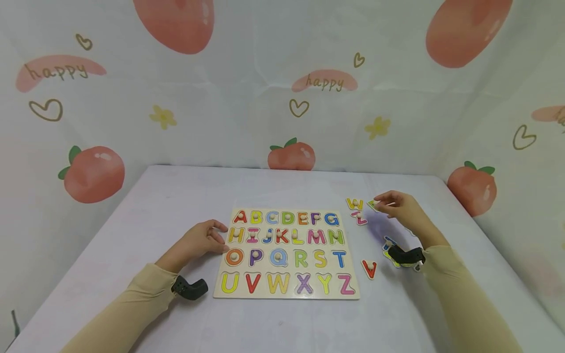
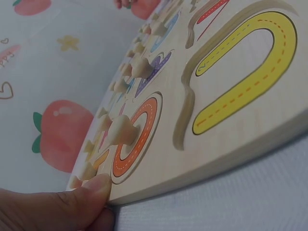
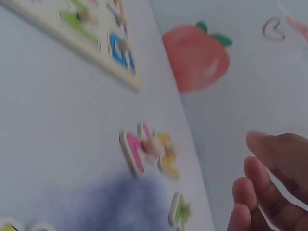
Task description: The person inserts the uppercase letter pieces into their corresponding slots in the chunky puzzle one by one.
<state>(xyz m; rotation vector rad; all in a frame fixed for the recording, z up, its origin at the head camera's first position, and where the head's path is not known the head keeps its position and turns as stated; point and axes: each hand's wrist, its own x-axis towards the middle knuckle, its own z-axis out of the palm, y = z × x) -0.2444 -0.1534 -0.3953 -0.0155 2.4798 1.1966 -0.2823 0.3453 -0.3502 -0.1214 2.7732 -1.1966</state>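
Note:
A wooden alphabet puzzle board (image 1: 287, 292) lies on the table. Knobbed letters sit in its upper rows, such as the orange O (image 2: 149, 120); lower recesses, such as the yellow U (image 2: 284, 43), show no knob. At the board's left edge, my left hand (image 1: 202, 241) grips the rim, thumb (image 2: 98, 185) on top. My right hand (image 1: 399, 208) hovers beyond the board's right side, fingers bent and spread with nothing between them. Below its fingertips lies a green letter piece (image 3: 180, 211). Close by are a yellow W (image 1: 354, 204) and a pink Z piece (image 1: 359, 218).
A red V-shaped piece (image 1: 370, 269) lies right of the board. Several more letter pieces (image 1: 390, 255) are heaped under my right wrist, partly hidden by the black wrist camera (image 1: 406, 255). A white printed curtain (image 1: 247, 122) hangs behind the table.

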